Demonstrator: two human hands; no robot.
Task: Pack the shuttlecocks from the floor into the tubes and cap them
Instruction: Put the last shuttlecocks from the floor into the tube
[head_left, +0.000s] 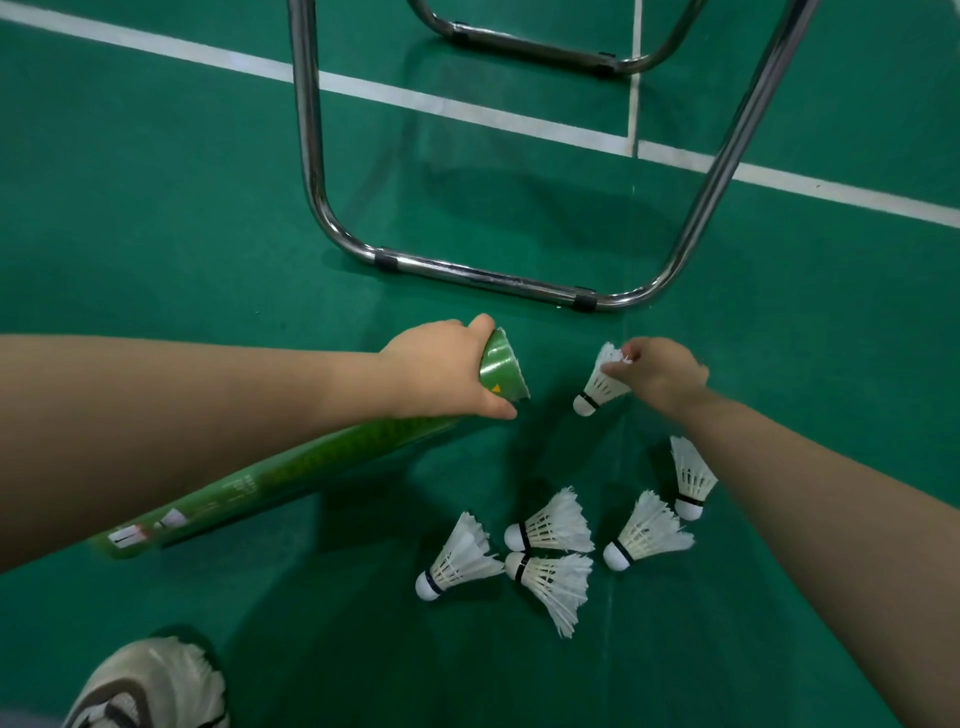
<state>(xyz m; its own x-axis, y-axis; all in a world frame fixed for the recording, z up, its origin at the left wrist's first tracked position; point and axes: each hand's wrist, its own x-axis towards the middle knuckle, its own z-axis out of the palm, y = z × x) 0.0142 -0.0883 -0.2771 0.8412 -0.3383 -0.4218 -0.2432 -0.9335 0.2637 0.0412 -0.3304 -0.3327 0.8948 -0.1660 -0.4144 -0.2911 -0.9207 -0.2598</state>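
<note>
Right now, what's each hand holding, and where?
Left hand: green cardboard tube, near its open end. Right hand: white feather shuttlecock, by the feather skirt.

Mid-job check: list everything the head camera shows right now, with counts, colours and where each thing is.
held shuttlecock: 1, white, in right hand, cork pointing at tube mouth
loose shuttlecocks: 5, white, on floor below the hands
tube: 1, green, uncapped, held near its open end
chair frame: chrome, on floor ahead
court lines: white, on green floor
shoe: 1, pale, bottom left
left hand: gripping tube
right hand: pinching feathers
</note>
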